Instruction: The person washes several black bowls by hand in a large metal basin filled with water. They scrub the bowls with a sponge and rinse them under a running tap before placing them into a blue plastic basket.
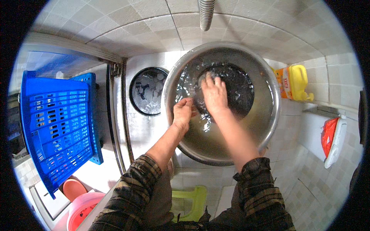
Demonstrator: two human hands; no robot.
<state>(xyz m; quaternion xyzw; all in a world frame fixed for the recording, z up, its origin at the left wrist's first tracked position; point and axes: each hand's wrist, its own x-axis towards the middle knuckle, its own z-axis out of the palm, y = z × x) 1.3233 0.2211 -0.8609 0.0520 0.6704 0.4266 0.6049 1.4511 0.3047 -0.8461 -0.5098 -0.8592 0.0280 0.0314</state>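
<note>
A large round metal basin (273, 124) of cloudy water stands before me. Partly under the water lies a dark round pan or tray (241, 98). My right hand (214, 93) is over the dark round piece, fingers stretched forward; something pale shows at its fingertips, too blurred to name. At the left side of the basin, my left hand (183, 111) has curled fingers near the dark piece's left edge; whether it grips that edge cannot be told. A second round black pan (149, 91), wet inside, lies on the floor just left of the basin.
A blue plastic crate (62, 121) stands on its side at left, beyond a door frame. Pink tubs (83, 208) sit lower left. A green plastic stool (199, 199) is below me. To the right are a yellow jug (297, 82) and a red packet (329, 135). A corrugated hose (206, 16) hangs above.
</note>
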